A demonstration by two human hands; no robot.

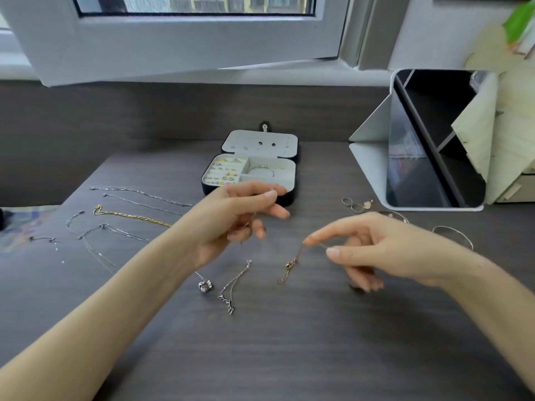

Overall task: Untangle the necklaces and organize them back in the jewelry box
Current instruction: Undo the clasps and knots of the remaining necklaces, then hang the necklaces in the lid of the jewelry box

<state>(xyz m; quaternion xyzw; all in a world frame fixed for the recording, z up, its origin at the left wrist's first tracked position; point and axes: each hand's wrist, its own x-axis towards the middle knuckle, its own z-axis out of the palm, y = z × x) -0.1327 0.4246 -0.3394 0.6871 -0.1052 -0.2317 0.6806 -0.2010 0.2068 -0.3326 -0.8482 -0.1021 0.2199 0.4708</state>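
At the rear centre of the dark table point(289, 357): found the jewelry box point(285, 173) open, lid laid flat behind it. Recorded small rings and earrings point(224, 172) in the left compartments and one bangle point(262, 170) in the upper right compartment.

Just in front of the box: noted the left hand point(231, 218) raised off the table, thumb and forefinger pinched on a thin strand point(251, 219), remaining fingers loosely curled beneath. Lower and to the right: noted the right hand point(367, 250), also off the table, thumb and forefinger pinched on a rose-gold chain point(289, 267), clasp end hanging down towards the table, other fingers curled under. Cannot tell whether strand and chain belong to one necklace; stretch between the hands too fine and blurred to trace.

On the table below the hands: found a silver chain with a small round pendant point(205, 285) beside the left wrist, and just right of it a silver chain with a branched pendant point(230, 296), apart from each other.

Along the left side: recorded several silver chains point(139, 195) laid out separately in rough rows, with one gold chain point(130, 217) between them.

On the right: noted loose rings point(351, 204) near the box, two thin bangles point(453, 235) behind the right hand, and a tablet in a grey folding cover point(419, 157) propped upright.
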